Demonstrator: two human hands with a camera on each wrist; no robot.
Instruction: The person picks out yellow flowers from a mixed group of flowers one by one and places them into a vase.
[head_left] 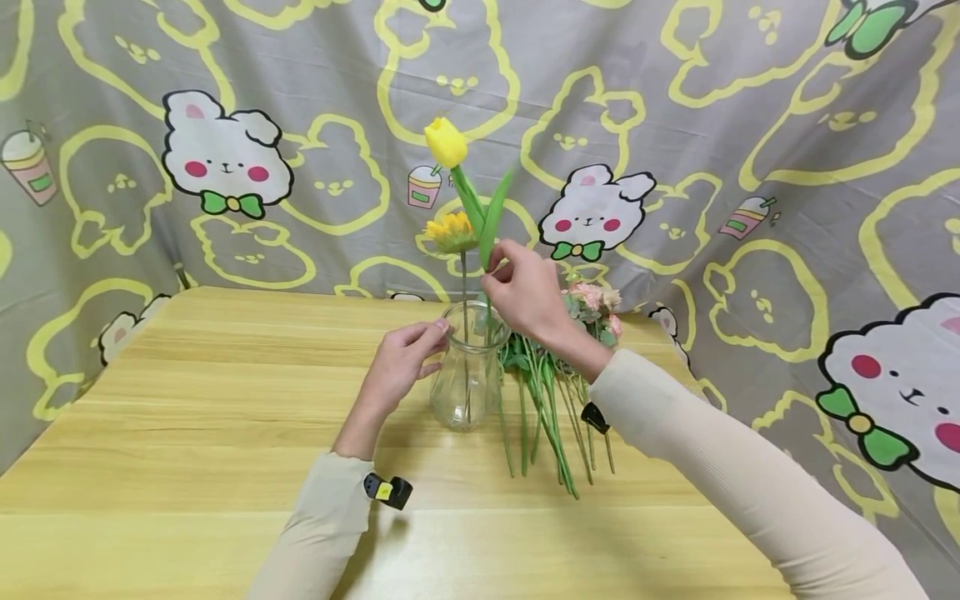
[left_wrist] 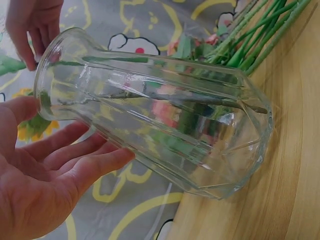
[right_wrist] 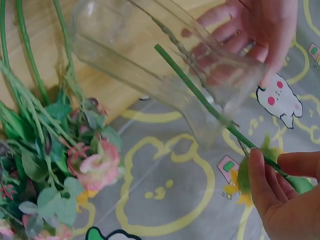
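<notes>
A clear glass vase with faceted sides stands upright on the table. One sunflower is in it, its dark stem reaching down inside the glass. My right hand pinches a yellow tulip by its green stem, just above the vase mouth. In the right wrist view the tulip's stem slants through the mouth, its cut end partway down the vase. My left hand touches the vase at its rim and side, with its fingers extended loosely along the glass.
Right of the vase lies a bunch of artificial flowers, pink blooms towards the back and green stems towards the front. The wooden table ends at a grey curtain with rabbit prints.
</notes>
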